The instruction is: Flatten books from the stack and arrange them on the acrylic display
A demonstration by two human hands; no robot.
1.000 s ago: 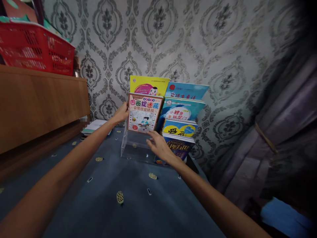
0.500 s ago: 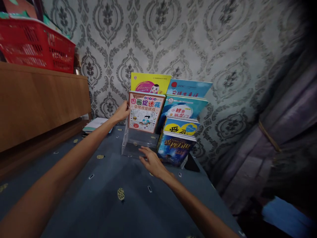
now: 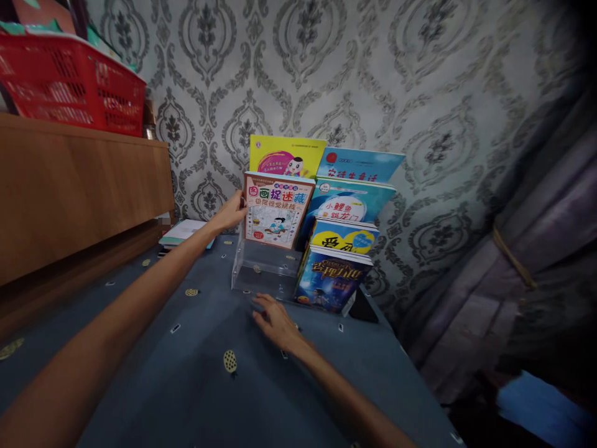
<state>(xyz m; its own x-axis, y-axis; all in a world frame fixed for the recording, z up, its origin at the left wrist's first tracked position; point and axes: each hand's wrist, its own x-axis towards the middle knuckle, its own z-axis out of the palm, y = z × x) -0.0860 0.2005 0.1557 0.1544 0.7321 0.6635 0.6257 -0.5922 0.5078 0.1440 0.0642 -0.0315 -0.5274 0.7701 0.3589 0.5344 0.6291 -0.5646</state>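
Note:
My left hand (image 3: 231,214) grips the left edge of a pink-and-white picture book (image 3: 276,211) that stands in a clear acrylic display rack (image 3: 261,274). A yellow book (image 3: 285,155) stands behind it. The rack's right side holds blue books (image 3: 351,202), a yellow-and-blue book (image 3: 342,238) and a dark starry book (image 3: 329,280) in tiers. My right hand (image 3: 274,319) rests open, fingers spread, on the blue cloth just in front of the rack's empty lower left tiers.
The rack stands on a blue patterned cloth (image 3: 209,373) against a grey damask wall. A wooden board (image 3: 74,186) with a red basket (image 3: 69,84) on top is at the left. Flat books (image 3: 184,232) lie beside it. A purple curtain (image 3: 527,249) hangs at the right.
My right hand has come away from the pink-and-white book and dropped down onto the cloth in front of the rack. The left hand stays on the book's edge.

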